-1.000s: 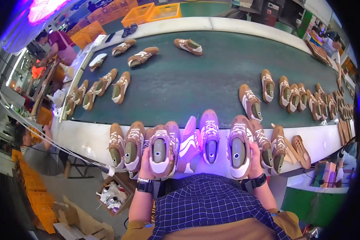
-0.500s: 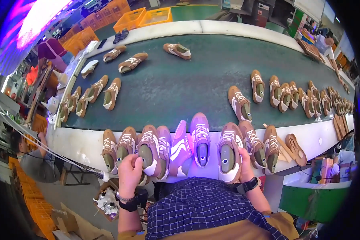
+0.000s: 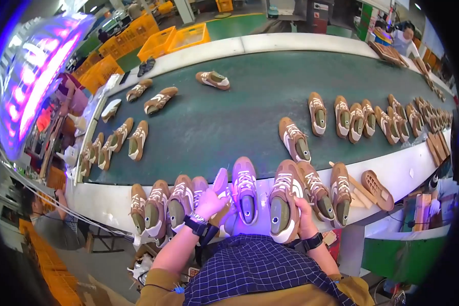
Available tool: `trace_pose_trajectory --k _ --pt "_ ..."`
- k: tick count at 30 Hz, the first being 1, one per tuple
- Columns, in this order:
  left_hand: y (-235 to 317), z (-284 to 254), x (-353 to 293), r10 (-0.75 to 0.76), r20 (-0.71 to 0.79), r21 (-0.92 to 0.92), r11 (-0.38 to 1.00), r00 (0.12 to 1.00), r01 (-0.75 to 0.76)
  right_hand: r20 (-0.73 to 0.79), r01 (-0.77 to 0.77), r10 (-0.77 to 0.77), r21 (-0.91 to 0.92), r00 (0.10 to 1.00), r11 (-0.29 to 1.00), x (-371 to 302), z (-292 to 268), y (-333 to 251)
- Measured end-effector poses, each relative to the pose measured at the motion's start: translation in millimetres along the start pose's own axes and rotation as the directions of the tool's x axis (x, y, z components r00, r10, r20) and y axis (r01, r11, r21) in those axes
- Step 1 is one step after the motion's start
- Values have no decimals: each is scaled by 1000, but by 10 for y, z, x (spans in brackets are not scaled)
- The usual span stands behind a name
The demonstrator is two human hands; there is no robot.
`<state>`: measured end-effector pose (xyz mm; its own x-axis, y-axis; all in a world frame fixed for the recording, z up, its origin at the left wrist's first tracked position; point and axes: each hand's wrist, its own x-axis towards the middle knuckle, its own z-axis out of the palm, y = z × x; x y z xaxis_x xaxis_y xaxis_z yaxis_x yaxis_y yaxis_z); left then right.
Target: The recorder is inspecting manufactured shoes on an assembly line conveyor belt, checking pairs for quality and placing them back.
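Observation:
Brown and white lace-up sneakers with green shoe lasts inside stand in a row along the near white ledge. My right hand (image 3: 306, 218) is closed on the outer side of one sneaker (image 3: 282, 204), whose heel hangs toward me. On the left, my left hand (image 3: 211, 205) is closed over a sneaker (image 3: 220, 181) tipped on its side; some of its fingers are hidden. Between the hands, another sneaker (image 3: 246, 191) stands upright under violet light. Two more sneakers stand just right of my right hand, the nearer being a brown sneaker (image 3: 317, 189).
Beyond the ledge runs a green conveyor belt (image 3: 214, 127) with many similar sneakers on both sides. Loose brown soles (image 3: 377, 189) lie on the ledge at right. A lamp (image 3: 41, 81) glows at upper left. Orange crates (image 3: 188, 37) stand behind. Another person (image 3: 405, 41) works at far right.
My left hand has moved right, from the sneakers at left to the tipped one. My right hand stays on its sneaker. The whole view has shifted slightly.

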<state>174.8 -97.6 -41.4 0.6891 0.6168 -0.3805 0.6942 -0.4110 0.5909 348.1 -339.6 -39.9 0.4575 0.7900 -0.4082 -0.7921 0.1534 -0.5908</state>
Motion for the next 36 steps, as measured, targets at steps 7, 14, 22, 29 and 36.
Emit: trace_pose_trajectory --k 7,14,22,29,36 --pt "-411 419 -17 -130 5 -276 953 991 126 -13 -57 58 36 998 998 122 2 -23" --pt "-505 557 57 -212 60 -607 768 975 205 -24 -58 59 7 998 998 164 44 -16" --pt "-333 491 -20 -129 136 -811 555 982 185 67 74 -74 -8 995 997 74 230 -270" --pt "3 -97 -452 55 -57 -938 -344 997 -34 177 181 -221 219 959 959 9 569 -468" --pt "307 -296 -736 62 -231 -859 -482 971 -173 121 230 -247 140 962 963 -51 941 -339"
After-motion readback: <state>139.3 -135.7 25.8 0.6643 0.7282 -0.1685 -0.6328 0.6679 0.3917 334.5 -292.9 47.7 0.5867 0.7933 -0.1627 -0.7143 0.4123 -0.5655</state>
